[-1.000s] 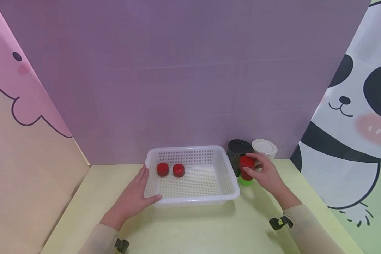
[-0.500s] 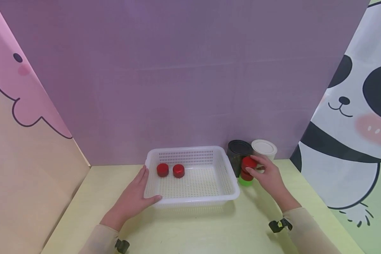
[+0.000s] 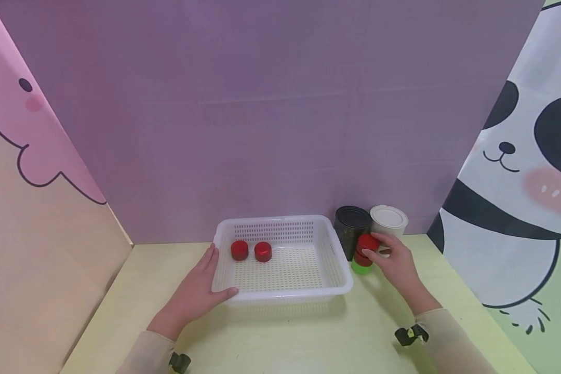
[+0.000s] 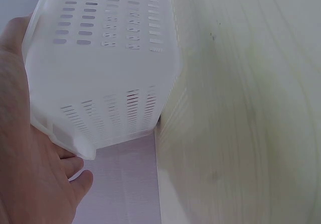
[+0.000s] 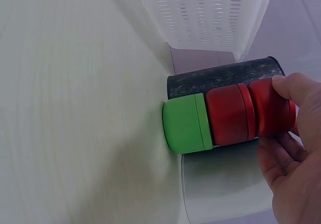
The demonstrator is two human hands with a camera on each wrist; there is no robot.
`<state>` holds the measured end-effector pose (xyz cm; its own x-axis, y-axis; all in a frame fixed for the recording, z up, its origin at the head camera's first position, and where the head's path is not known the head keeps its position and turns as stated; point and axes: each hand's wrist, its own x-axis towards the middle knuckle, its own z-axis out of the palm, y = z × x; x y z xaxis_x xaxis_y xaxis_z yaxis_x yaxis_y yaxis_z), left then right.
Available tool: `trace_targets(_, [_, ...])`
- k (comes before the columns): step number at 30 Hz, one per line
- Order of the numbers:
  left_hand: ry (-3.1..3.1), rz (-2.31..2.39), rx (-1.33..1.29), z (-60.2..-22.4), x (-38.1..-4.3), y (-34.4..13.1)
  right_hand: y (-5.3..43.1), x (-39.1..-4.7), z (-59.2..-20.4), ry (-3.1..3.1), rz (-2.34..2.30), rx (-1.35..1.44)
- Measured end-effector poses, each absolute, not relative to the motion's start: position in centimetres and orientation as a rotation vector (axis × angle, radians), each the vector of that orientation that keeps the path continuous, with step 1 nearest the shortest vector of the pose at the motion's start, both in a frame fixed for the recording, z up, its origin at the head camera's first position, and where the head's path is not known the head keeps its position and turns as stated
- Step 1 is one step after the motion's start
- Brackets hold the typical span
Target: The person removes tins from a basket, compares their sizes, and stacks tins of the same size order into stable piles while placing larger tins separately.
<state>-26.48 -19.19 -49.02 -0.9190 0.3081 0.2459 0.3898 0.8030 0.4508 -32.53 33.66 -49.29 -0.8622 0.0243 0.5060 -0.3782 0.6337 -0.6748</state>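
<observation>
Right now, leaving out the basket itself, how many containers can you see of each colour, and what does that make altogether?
Red containers: 4, two inside the white basket and two stacked beside it
Green container: 1, under the stacked red ones
Black canister: 1
White canister: 1
Total: 7

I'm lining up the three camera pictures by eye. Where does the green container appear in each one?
Head: right of centre, the green container is the lowest of the stack, under two red containers.
Left wrist: not in this picture.
Right wrist: near the middle, the green container is left of the two red containers.
Shared landmark: the white basket, which shows in all three.
</observation>
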Motion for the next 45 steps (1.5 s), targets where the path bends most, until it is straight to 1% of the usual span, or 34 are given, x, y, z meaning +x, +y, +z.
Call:
trace_targets(23, [-2.85, -0.768, -0.527, -48.8, -26.4, -19.1, 33.4, -32.5, -49.9, -2.363, 1.242, 0.228])
trace_targets(37, [-2.852, -0.768, -0.533, -48.9, -26.5, -19.1, 33.5, -32.2, -49.0, -2.366, 1.252, 0.228])
trace_targets(45, [-2.843, -0.786, -0.532, -49.1, -26.5, -19.3, 33.5, -31.7, -47.3, -2.37, 1.143, 0.278])
